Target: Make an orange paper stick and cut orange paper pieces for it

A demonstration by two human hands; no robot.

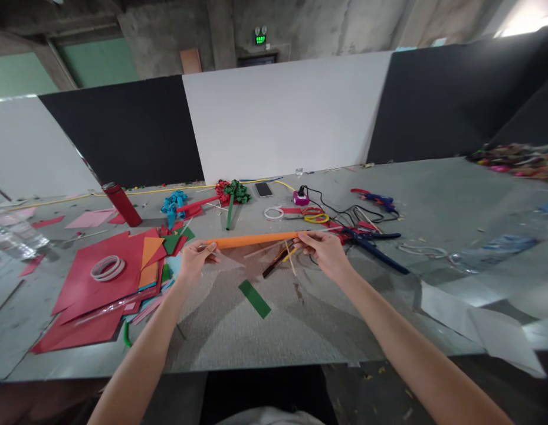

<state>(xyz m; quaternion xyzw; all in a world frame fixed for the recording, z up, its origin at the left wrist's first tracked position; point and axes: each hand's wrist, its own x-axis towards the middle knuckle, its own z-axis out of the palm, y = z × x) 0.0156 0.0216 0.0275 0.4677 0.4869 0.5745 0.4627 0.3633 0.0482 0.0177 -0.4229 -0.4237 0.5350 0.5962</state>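
Orange strip [256, 240], one item, entered from the head view, the only view I have on my feed.

Position: between the two hands, seemingly raised above the tabletop [238, 345], well in from the near edge. Long axis: side to side, roughly parallel to that edge. From the left hand [194, 260] it lies to the right; from the right hand [323, 251], to the left. Neither hand is nearer; each has one end.

Left fingers: pinched together on the left end. Right fingers: pinched likewise on the right end. Gap in either grip: none that I can see.

Appearance: plain bright orange, narrow, nearly straight, drawn out lengthwise. Flat or rolled: I cannot tell.

Adjacent items: green strip [255, 298], flat, between the orange one and the near edge, lying aslant; red sheets [90, 280], stacked towards the left end of the tabletop; yellow-handled scissors [317, 216], beyond the right hand towards the far edge; blue-handled tool [377, 251], to the right of that hand.
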